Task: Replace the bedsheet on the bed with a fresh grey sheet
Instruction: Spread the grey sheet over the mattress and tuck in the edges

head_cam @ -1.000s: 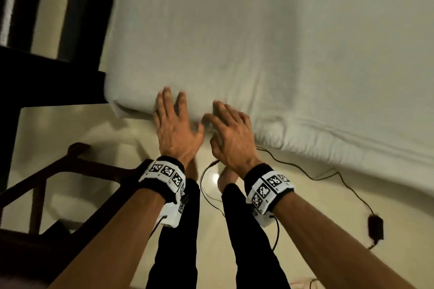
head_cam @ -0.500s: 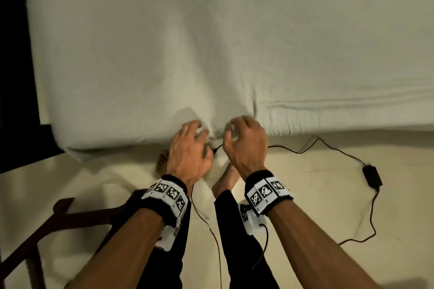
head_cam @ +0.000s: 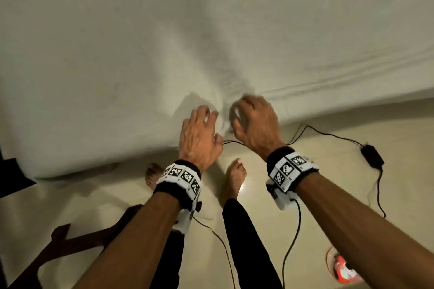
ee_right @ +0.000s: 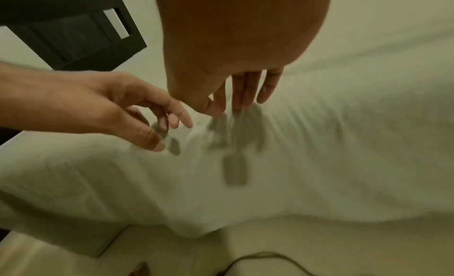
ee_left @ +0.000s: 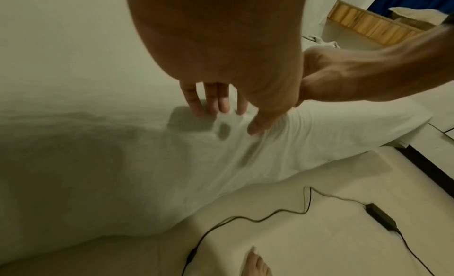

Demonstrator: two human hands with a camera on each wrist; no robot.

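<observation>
A pale sheet covers the bed and hangs over its near edge. Both my hands are at that edge, close together, with a raised fold of sheet running up between them. My left hand hovers with fingers spread and nearly straight, tips at the cloth, holding nothing. My right hand arches over the edge; in the right wrist view its fingers point straight down with the tips on the sheet, blurred by motion. No grey sheet is in view.
A black cable with a power adapter lies on the pale floor just right of my bare feet. A dark wooden chair stands at my lower left. A red object lies at the lower right.
Both hands, curled low at the sheet's bottom edge half a second ago, have risen up the bed's side. The left hand's fingers have opened and the right's have straightened.
</observation>
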